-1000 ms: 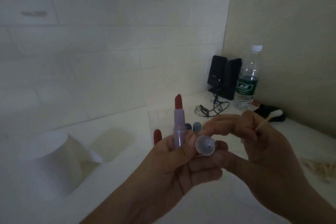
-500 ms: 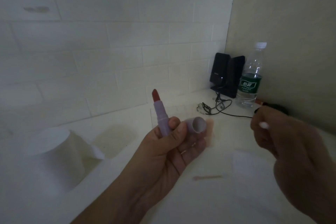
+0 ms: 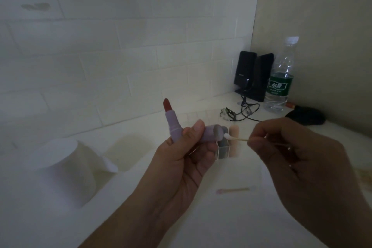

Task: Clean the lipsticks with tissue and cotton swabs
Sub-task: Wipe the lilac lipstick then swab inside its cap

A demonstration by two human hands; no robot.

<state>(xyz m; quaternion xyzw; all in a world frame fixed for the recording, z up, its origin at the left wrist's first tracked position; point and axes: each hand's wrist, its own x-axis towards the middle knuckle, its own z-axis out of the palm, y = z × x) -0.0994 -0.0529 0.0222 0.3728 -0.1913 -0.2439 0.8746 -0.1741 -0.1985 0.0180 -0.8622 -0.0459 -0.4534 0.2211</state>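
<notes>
White counter (image 3: 141, 217) and tiled wall are seen behind two hands. One open lipstick (image 3: 172, 121) and its cap (image 3: 213, 136) are gripped by the left hand (image 3: 181, 167); one cotton swab (image 3: 235, 138) is pinched by the right hand (image 3: 298, 163), its tip at the cap's mouth. One used swab (image 3: 233, 190) lies below; two tubes stand in a clear organizer (image 3: 223, 151).

surface: white counter (image 3: 201, 227) | on it: used swab (image 3: 233, 190), bottle (image 3: 278, 78), speakers (image 3: 253, 75)

A clear water bottle (image 3: 280, 78) with green label stands in the far corner; two black speakers (image 3: 253, 75) stand just beside it; a tangled black cable (image 3: 241, 112) lies near; a white cup (image 3: 64, 169) sits left.
</notes>
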